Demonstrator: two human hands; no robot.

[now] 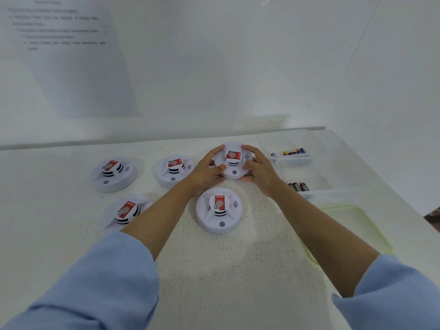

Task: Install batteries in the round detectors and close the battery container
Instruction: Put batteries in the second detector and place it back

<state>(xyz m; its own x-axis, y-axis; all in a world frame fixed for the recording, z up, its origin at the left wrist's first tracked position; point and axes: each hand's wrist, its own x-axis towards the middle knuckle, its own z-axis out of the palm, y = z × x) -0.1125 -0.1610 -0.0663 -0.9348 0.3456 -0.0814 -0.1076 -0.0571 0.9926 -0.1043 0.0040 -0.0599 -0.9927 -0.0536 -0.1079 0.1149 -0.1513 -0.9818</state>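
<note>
Several white round detectors with red labels lie on the white table. My left hand [206,168] and my right hand [258,167] grip the far detector [233,166] from both sides, fingers curled round its rim. A second detector [219,210] sits just in front of it, between my forearms. Three more lie to the left: one [173,170] beside my left hand, one [114,173] at the far left, and one [125,211] partly behind my left forearm. Two clear containers hold batteries: a far one [293,152] and a near one [298,186].
A clear lid with a green rim [371,225] lies on the table at the right, under my right forearm. A printed sheet [71,55] hangs on the white wall behind. The table's right edge [426,225] runs close past the containers.
</note>
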